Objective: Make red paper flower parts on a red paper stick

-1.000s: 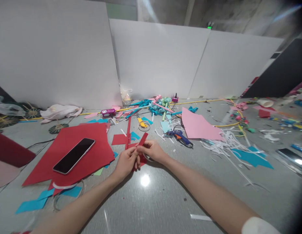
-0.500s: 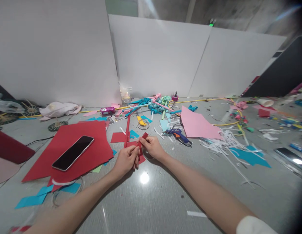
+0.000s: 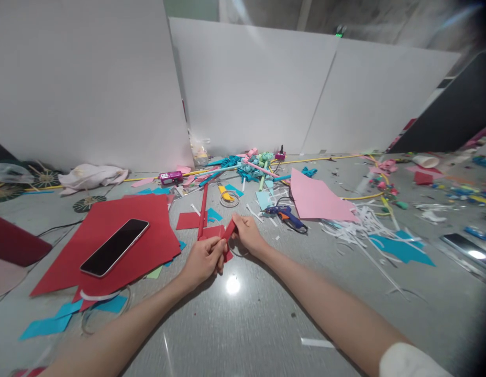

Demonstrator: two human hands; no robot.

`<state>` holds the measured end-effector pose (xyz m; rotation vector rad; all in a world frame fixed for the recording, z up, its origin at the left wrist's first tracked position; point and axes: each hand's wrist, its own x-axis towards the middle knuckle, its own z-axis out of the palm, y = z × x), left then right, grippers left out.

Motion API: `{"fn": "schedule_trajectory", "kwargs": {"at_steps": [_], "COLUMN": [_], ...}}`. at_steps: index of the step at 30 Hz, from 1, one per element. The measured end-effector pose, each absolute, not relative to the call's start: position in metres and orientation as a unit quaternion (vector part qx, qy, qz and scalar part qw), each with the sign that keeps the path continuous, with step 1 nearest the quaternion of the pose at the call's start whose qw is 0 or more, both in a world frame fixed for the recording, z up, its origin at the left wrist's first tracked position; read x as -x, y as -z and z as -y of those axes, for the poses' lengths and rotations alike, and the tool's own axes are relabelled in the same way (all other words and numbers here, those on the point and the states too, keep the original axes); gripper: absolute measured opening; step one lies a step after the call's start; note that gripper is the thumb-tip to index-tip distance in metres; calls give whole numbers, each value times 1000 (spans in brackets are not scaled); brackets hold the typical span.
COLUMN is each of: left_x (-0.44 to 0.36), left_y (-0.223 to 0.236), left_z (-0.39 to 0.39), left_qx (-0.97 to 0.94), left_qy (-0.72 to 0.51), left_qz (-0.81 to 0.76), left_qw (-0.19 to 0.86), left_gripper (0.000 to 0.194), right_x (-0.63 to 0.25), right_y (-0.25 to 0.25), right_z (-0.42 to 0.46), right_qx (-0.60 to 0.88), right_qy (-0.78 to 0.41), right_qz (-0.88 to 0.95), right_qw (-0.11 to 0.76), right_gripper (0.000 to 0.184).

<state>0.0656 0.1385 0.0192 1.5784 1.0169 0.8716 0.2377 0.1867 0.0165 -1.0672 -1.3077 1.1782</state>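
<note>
Between my two hands is a small piece of red paper [image 3: 228,230], tilted and raised above the floor. My left hand [image 3: 202,257] pinches its lower end with thumb and fingers. At its upper right edge, my right hand [image 3: 247,234] grips it between thumb and fingertips. Just behind the left hand lies a thin red paper tube [image 3: 203,208], pointing away from me. Flat red paper pieces [image 3: 187,220] lie beside the tube, and more red paper is partly hidden under my hands. A roll of clear tape [image 3: 229,198] rests beyond the right hand.
On the left, a phone [image 3: 115,247] lies on large red sheets [image 3: 156,230]. A blue glue gun [image 3: 287,217] sits right of my hands near a pink sheet [image 3: 319,196]. White paper strips [image 3: 368,226] and a second phone [image 3: 468,250] are farther right. White panels [image 3: 251,89] stand behind.
The red paper piece now shows a broader face and leans up to the right. My right hand has shifted slightly and turned with it; the left keeps its place.
</note>
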Motion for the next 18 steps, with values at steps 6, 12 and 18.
{"fn": "schedule_trajectory", "kwargs": {"at_steps": [6, 12, 18], "left_x": [-65, -66, -65], "left_y": [-23, -23, -18], "left_z": [-136, -138, -138], "left_qx": [-662, -651, -667], "left_qy": [-344, -353, -360], "left_qz": [-424, -435, -429], "left_qw": [513, 512, 492], "left_gripper": [43, 44, 49], "right_x": [-237, -236, -237], "right_y": [-15, -18, -18], "right_z": [-186, -184, -184], "right_qx": [442, 445, 429], "right_qy": [-508, -500, -501], "right_qz": [529, 524, 526], "right_qw": [516, 527, 537], "right_gripper": [66, 67, 67]}}
